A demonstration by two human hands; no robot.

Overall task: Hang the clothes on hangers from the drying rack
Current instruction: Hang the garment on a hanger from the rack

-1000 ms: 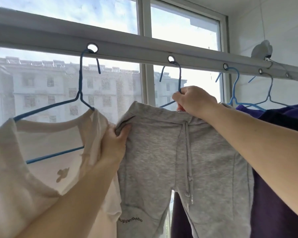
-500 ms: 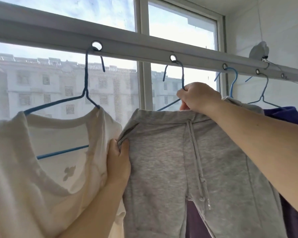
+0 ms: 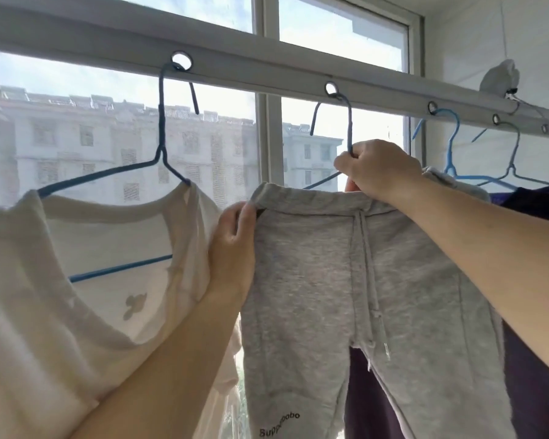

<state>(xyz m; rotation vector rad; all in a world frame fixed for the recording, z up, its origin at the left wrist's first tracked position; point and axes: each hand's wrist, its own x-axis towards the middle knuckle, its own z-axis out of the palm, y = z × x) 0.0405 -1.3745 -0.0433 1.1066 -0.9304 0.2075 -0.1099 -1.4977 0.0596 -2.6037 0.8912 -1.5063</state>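
Note:
Small grey sweatpants (image 3: 317, 274) with a drawstring hang on a dark blue wire hanger (image 3: 349, 122), whose hook sits in a ring hole of the grey rack bar (image 3: 267, 69). My right hand (image 3: 374, 169) grips the hanger's neck at the waistband. Fingers and thumb of my left hand (image 3: 235, 245) pinch the left end of the waistband. The hanger's right shoulder is hidden under the cloth and my arm.
A white shirt (image 3: 86, 280) hangs on a blue hanger (image 3: 162, 147) to the left, touching my left hand. A dark purple garment (image 3: 536, 359) on light blue hangers (image 3: 454, 147) crowds the right. Window glass lies close behind; a wall stands at the far right.
My left hand slid up the sweatpants' left edge to the waistband corner. My right hand stayed on the hanger's neck. The hanger's hook remains in its hole.

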